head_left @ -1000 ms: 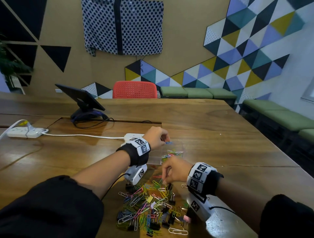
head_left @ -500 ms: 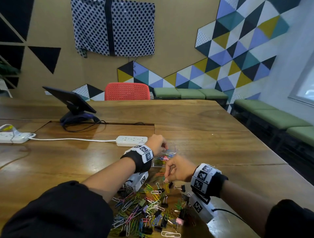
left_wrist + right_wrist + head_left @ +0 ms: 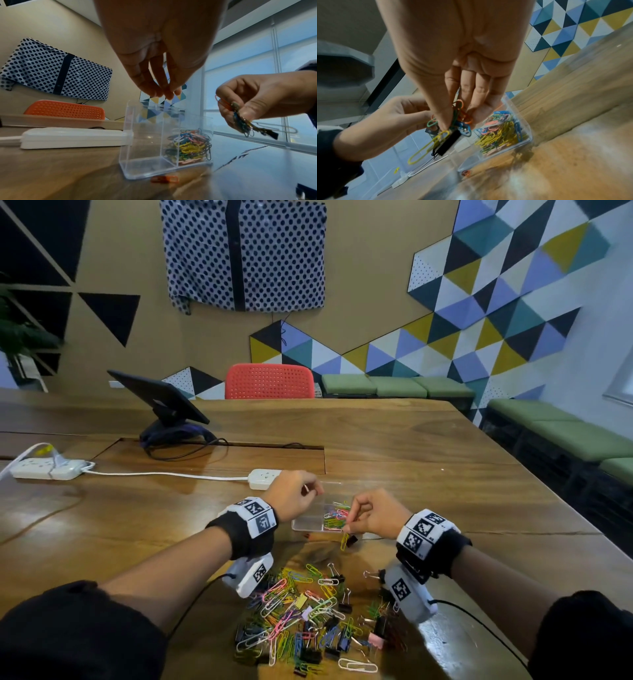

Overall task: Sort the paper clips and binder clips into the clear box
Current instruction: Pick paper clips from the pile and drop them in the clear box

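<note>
The clear box (image 3: 305,523) stands on the wooden table, split into two compartments. Its right one holds coloured paper clips (image 3: 188,146); the left one looks empty. My left hand (image 3: 165,93) hangs over the box's left side, fingers pointing down and holding nothing I can see. Just right of the box, my right hand (image 3: 349,529) pinches a bunch of clips (image 3: 453,129), including a yellow paper clip and a black binder clip. A mixed pile of paper clips and binder clips (image 3: 308,618) lies near me. One orange clip (image 3: 164,179) lies on the table in front of the box.
A white power strip (image 3: 263,478) lies just behind the box, its cord running left to a second strip (image 3: 48,469). Farther back stand a tablet on a stand (image 3: 161,405) and a red chair (image 3: 269,381). Green benches (image 3: 565,436) line the right wall.
My right hand has risen from the pile with a bunch of clips and moved up beside the box. The blue clip earlier in my left fingers is no longer seen.
</note>
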The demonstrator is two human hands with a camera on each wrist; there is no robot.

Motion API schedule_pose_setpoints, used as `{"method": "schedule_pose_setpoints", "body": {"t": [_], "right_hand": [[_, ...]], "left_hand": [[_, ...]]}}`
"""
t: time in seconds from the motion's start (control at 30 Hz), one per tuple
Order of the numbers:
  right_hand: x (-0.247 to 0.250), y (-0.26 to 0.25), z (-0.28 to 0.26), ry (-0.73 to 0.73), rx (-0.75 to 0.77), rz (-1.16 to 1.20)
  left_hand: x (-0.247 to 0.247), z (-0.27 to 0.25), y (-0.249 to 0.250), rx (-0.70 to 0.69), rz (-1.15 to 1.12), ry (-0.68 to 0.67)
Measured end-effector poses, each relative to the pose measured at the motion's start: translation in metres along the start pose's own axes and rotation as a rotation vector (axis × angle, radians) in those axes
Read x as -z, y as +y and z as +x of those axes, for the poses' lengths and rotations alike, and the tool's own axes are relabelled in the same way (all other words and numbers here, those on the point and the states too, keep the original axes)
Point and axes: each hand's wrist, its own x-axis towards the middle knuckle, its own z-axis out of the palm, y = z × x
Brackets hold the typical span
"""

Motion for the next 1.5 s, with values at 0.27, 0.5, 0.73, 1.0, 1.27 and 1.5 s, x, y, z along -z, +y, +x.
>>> {"method": "schedule_pose_setpoints", "body": {"t": [0.27,0.5,0.73,1.0,1.27,1.5], "right_hand": [[-0.007,-0.002,0.004,0.077,-0.021,0.061],[-0.012,-0.006,0.005,0.146,-0.024,0.164],[-0.011,-0.006,0.006,0.151,-0.035,0.16],[-0.015,-0.006,0.006,0.14,-0.034,0.155],[0.002,-0.008,0.01,0.202,-0.049,0.041],[0.013,-0.017,0.028,0.291,0.071,-0.501]], "left_hand": [[-0.014,-0.03,0.012,0.027,0.0,-0.443],[-0.026,-0.03,0.016,0.069,-0.179,-0.425],[-0.024,-0.028,0.011,0.114,-0.343,-0.388],[-0.028,-0.028,0.004,0.154,-0.356,-0.374],[-0.019,-0.029,-0.011,0.183,-0.092,-0.396],[-0.014,-0.037,-0.02,0.281,0.255,-0.66]]}}
